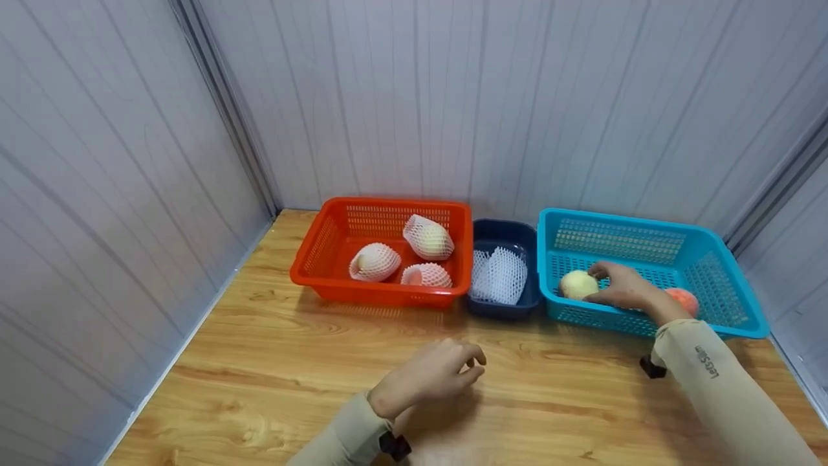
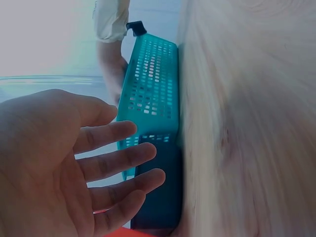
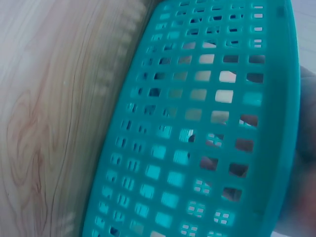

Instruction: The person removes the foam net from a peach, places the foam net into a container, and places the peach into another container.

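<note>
Inside the turquoise basket [image 1: 598, 315], my right hand [image 1: 624, 288] holds a pale yellow round fruit [image 1: 577, 285], thumb and fingers curved about its side. A reddish round fruit [image 1: 684, 300] lies in the same basket, partly hidden by my wrist. In the right wrist view the basket wall [image 3: 197, 148] covers most of the grasp; pale patches show through its holes. My left hand [image 1: 433, 372] hovers over the table front, fingers spread and slightly bent, holding nothing. The left wrist view shows the palm [image 2: 44, 163] bare.
An orange-red basket [image 1: 381, 294] on the left holds three fruits in foam nets, one of them a netted pale fruit [image 1: 430, 241]. Between the baskets, a navy container [image 1: 504, 312] holds white foam nets [image 1: 508, 275]. Panelled walls [image 1: 414, 97] enclose the wooden table [image 1: 259, 362].
</note>
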The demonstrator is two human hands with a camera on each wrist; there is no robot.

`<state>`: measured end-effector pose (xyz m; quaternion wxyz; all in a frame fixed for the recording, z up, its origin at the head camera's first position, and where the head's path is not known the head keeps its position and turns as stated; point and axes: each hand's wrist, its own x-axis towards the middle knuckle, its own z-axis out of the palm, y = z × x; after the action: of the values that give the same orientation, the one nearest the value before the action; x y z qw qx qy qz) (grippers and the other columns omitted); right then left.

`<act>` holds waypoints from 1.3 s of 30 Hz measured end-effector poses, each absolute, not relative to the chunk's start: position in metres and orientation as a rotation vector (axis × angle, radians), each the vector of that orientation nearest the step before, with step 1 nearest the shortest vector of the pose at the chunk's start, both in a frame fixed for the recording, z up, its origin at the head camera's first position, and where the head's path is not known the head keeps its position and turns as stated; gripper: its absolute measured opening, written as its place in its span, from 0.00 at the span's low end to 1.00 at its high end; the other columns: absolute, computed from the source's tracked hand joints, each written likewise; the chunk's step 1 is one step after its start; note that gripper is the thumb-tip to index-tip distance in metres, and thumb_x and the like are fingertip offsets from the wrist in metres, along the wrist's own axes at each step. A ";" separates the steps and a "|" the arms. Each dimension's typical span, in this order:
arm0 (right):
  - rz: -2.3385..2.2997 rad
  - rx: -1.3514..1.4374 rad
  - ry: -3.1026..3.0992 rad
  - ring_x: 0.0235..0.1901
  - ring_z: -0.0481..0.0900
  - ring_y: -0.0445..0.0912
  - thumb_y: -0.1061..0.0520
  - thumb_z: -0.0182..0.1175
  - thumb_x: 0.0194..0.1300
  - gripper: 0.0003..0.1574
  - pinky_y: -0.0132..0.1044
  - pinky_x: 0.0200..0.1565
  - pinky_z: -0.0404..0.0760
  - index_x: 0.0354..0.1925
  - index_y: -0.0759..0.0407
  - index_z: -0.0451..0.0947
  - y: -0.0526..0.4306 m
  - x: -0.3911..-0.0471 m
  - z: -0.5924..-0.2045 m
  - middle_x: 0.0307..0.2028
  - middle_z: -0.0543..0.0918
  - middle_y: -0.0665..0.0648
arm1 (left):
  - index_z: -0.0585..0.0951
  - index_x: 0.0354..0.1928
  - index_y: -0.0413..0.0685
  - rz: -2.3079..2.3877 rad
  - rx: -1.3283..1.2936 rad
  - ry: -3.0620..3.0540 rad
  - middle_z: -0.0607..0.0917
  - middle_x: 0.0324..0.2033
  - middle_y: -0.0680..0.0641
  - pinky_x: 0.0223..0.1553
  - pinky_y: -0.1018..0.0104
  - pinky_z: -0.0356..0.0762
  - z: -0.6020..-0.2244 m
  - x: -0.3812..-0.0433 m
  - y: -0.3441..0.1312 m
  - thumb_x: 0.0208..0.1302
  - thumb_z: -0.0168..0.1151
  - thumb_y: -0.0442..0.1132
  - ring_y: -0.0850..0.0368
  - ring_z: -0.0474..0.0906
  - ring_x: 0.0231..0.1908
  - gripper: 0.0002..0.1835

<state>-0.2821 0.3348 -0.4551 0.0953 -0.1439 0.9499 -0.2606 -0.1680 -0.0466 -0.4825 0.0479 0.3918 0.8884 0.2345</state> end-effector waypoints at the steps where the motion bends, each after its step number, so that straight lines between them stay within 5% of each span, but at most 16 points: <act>1: -0.771 -0.427 2.817 0.52 0.71 0.70 0.48 0.70 0.57 0.40 0.61 0.47 0.74 0.56 0.73 0.68 0.336 -0.282 -0.454 0.54 0.72 0.78 | 0.83 0.45 0.51 0.724 1.182 2.708 0.83 0.37 0.56 0.41 0.71 0.77 -0.481 -0.168 -0.049 0.71 0.56 0.45 0.66 0.78 0.37 0.10; 9: -0.735 -0.443 2.859 0.53 0.71 0.70 0.48 0.68 0.61 0.36 0.62 0.47 0.73 0.56 0.72 0.70 0.344 -0.277 -0.444 0.54 0.72 0.77 | 0.83 0.45 0.49 0.750 1.122 2.764 0.85 0.36 0.56 0.42 0.67 0.78 -0.475 -0.172 -0.068 0.70 0.56 0.44 0.64 0.80 0.38 0.11; 18: -0.789 -0.521 2.990 0.42 0.80 0.62 0.56 0.64 0.65 0.21 0.53 0.39 0.80 0.51 0.68 0.76 0.346 -0.250 -0.439 0.47 0.79 0.70 | 0.84 0.45 0.49 0.786 1.015 2.812 0.85 0.37 0.57 0.43 0.63 0.78 -0.474 -0.174 -0.096 0.69 0.58 0.43 0.61 0.80 0.39 0.10; 25: -0.851 -0.738 3.228 0.30 0.82 0.45 0.63 0.67 0.60 0.06 0.37 0.29 0.81 0.37 0.58 0.82 0.333 -0.220 -0.431 0.33 0.84 0.52 | 0.84 0.45 0.51 0.838 0.940 2.884 0.84 0.37 0.57 0.43 0.62 0.78 -0.464 -0.181 -0.114 0.68 0.59 0.42 0.60 0.79 0.39 0.09; 30: -0.944 -0.927 3.285 0.26 0.78 0.36 0.67 0.70 0.54 0.11 0.28 0.29 0.78 0.32 0.52 0.82 0.315 -0.199 -0.424 0.28 0.82 0.42 | 0.84 0.44 0.51 0.873 0.920 2.983 0.83 0.37 0.56 0.43 0.60 0.78 -0.456 -0.187 -0.126 0.67 0.60 0.41 0.58 0.79 0.39 0.07; 39: -1.125 -1.098 3.180 0.25 0.77 0.35 0.69 0.73 0.49 0.17 0.27 0.28 0.78 0.30 0.48 0.82 0.282 -0.168 -0.413 0.27 0.80 0.38 | 0.84 0.44 0.49 0.954 0.805 3.073 0.82 0.38 0.55 0.40 0.63 0.78 -0.446 -0.203 -0.136 0.67 0.61 0.43 0.58 0.77 0.35 0.09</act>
<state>-0.1682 0.2821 -0.4128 -0.2015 -0.3032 0.8781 -0.3106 -0.2034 -0.1363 -0.4462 -0.0874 0.2418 0.9229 0.2866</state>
